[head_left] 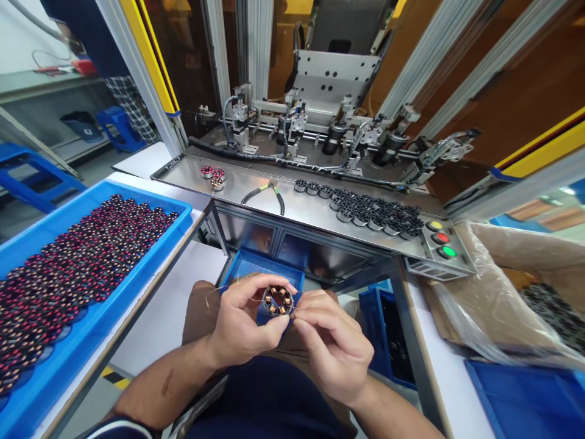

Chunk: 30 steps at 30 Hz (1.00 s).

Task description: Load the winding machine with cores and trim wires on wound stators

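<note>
Over my lap, my left hand (247, 320) grips a round motor stator (278, 300) by its rim, between thumb and fingers. Copper coils sit around the stator's inside, and its open centre faces me. Thin wire ends stick out at its left and right. Close against its right side, my right hand (336, 341) pinches a thin copper wire (295, 311) between thumb and forefinger. Beyond my hands, side cutters (273, 183) with black and green handles lie on the metal bench (237, 183). Left of them stand several wound stators (216, 180) with red and copper parts.
Rows of black stator cores (375, 213) stand on the bench's right, beside yellow, red and green buttons (440, 238). Winding machinery (333, 137) rises behind. A blue tray (185, 213) of wound stators fills the left table. A plastic-lined carton (484, 244) is at right. Another person (128, 103) stands far left.
</note>
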{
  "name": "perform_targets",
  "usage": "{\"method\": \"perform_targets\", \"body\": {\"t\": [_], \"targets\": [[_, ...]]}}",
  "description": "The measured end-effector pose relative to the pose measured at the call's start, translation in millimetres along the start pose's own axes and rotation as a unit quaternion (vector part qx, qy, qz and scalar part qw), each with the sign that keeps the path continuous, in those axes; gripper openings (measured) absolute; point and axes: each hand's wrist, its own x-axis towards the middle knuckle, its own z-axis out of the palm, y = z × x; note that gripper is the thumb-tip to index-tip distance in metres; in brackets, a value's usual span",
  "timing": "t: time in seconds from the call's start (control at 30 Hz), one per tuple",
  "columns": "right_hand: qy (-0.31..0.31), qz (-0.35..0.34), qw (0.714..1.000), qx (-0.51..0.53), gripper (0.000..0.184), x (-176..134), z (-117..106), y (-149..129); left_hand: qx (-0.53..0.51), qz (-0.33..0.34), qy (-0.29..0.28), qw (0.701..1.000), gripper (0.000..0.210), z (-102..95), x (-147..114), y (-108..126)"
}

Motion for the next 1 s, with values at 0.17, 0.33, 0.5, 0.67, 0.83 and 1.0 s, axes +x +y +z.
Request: {"method": "perform_targets", "body": {"t": [0.17,0.33,0.5,0.67,0.83,1.0], "targets": [[-0.066,-0.04,0.997,0.014,0.031,18,-20,11,-0.189,-0.158,-0.071,0.967,0.031,-0.9,3,5],[-0.171,-0.087,0.981,0.037,0.026,38,-27,13,-0.255,-0.224,-0.126,0.932,0.031,1.2,3,4],[-0.192,-0.115,0.973,0.057,0.015,44,-25,12,-0.243,-0.245,-0.118,0.931,0.034,2.3,4,4],[-0.11,-0.176,0.977,-0.058,0.01,33,-26,6,-0.253,-0.24,-0.11,0.931,0.034,3.0,5,4],[-0.013,-0.198,0.967,-0.158,0.013,15,-20,1,-0.171,-0.106,-0.075,0.977,0.036,7.2,2,4],[0.058,-0.169,0.972,-0.154,0.02,5,-8,1,-0.03,0.062,-0.02,0.997,0.047,10.7,-1,1]]}}
